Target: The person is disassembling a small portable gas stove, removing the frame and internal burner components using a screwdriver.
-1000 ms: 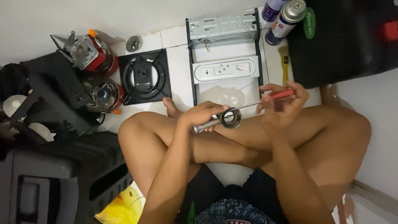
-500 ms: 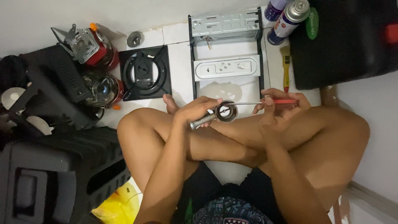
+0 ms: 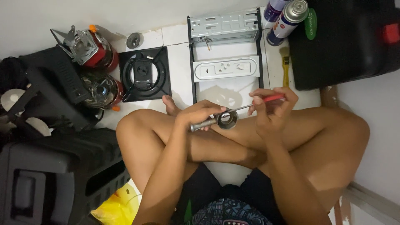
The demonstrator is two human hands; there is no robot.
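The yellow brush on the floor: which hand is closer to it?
Right. The right hand, holding a red-handled screwdriver, is just below the yellow brush; the left hand, gripping a metal burner part, sits farther left.

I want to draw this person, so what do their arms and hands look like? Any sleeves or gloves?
Both arms are bare: no sleeves show in the picture. The left hand and the right hand wear no gloves. I see no rings, watch or bracelets.

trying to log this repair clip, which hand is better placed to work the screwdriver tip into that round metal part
Right, probably. The right hand grips the red-handled screwdriver, its tip already at the round metal part. The left hand is taken up holding that part.
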